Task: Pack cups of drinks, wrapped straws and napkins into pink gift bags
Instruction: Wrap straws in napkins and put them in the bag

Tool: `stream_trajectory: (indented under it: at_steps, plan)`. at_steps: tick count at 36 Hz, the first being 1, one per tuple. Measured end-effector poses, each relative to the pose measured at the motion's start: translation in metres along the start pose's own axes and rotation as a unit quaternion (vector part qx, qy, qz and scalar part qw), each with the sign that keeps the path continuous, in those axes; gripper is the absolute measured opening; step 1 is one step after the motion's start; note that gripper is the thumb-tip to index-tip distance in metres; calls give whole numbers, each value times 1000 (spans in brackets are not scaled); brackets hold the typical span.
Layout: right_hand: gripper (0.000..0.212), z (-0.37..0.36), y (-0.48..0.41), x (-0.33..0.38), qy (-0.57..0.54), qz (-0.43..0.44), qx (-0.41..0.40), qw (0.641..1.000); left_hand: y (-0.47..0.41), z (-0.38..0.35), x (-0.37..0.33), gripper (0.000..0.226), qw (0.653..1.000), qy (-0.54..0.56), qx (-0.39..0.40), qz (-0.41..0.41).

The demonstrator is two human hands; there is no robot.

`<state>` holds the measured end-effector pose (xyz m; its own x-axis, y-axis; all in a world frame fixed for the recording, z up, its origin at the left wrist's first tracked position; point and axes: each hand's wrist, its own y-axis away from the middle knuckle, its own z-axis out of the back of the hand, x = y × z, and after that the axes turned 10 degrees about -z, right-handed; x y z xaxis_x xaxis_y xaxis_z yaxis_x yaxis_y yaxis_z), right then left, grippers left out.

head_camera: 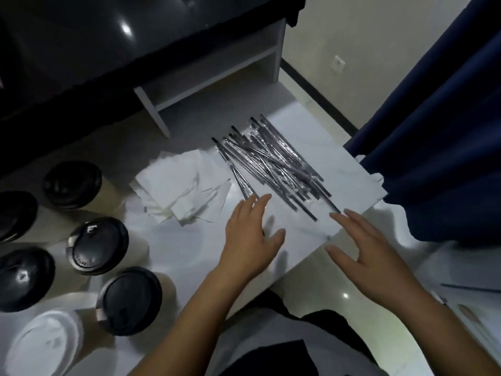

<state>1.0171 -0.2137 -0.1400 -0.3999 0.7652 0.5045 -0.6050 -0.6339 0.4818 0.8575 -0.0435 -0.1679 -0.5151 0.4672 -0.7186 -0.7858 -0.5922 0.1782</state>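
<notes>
A loose heap of wrapped straws (pixel 273 161) lies on the white table (pixel 195 256) near its right corner. Left of the heap sits a rumpled pile of white napkins (pixel 181 191). Several cups with black lids (pixel 99 245) stand along the table's left side, and one cup with a white lid (pixel 44 346) stands at the lower left. My left hand (pixel 250 234) hovers flat with fingers spread, its fingertips touching the near end of one straw. My right hand (pixel 363 251) is spread open over the table's right edge, holding nothing. No pink bag is in view.
A black counter with a grey shelf unit (pixel 211 69) runs behind the table. A dark blue curtain (pixel 439 137) hangs at the right, close to the table's corner. A white surface with a thin dark stick (pixel 471 289) lies at the lower right.
</notes>
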Motion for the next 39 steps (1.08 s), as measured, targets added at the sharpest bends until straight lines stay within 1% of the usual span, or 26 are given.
stream_trajectory:
  at_steps: [3, 5, 8, 10, 13, 16, 20, 23, 26, 30, 34, 37, 39]
  plan:
    - [60, -9, -19, 20, 6, 16, 35, 999, -7, 14, 5, 58, 995, 23, -96, 22]
    - [61, -18, -27, 30, 26, 40, 71, 996, -10, 23, 10, 57, 984, 32, -165, 54]
    - [60, -26, -43, 41, 68, 79, 122, 987, -17, 34, 22, 58, 959, 22, -255, 121]
    - [60, -25, -58, 48, 96, 108, 133, 981, -21, 40, 30, 59, 936, 26, -305, 172]
    - [60, -21, -82, 63, 127, 149, 133, 972, -25, 45, 44, 61, 894, 52, -371, 247]
    - [60, -14, -101, 75, 144, 185, 144, 961, -26, 46, 56, 65, 843, 102, -430, 306]
    - [59, -2, -119, 83, 160, 232, 181, 942, -27, 42, 65, 69, 780, 159, -502, 337]
    - [55, 12, -132, 88, 143, 261, 211, 931, -31, 41, 67, 68, 719, 215, -560, 351]
    - [51, 29, -143, 91, 110, 292, 219, 924, -36, 42, 67, 67, 664, 266, -593, 369]
    - [45, 48, -157, 89, 85, 325, 222, 915, -40, 42, 69, 61, 630, 290, -602, 395]
    - [46, 59, -170, 76, 73, 325, 248, 910, -46, 41, 70, 41, 580, 319, -637, 397]
    - [42, 65, -182, 71, 59, 326, 267, 905, -52, 42, 68, 23, 541, 379, -641, 391]
    - [39, 69, -191, 72, 44, 330, 275, 902, -54, 42, 67, 7, 530, 405, -635, 390]
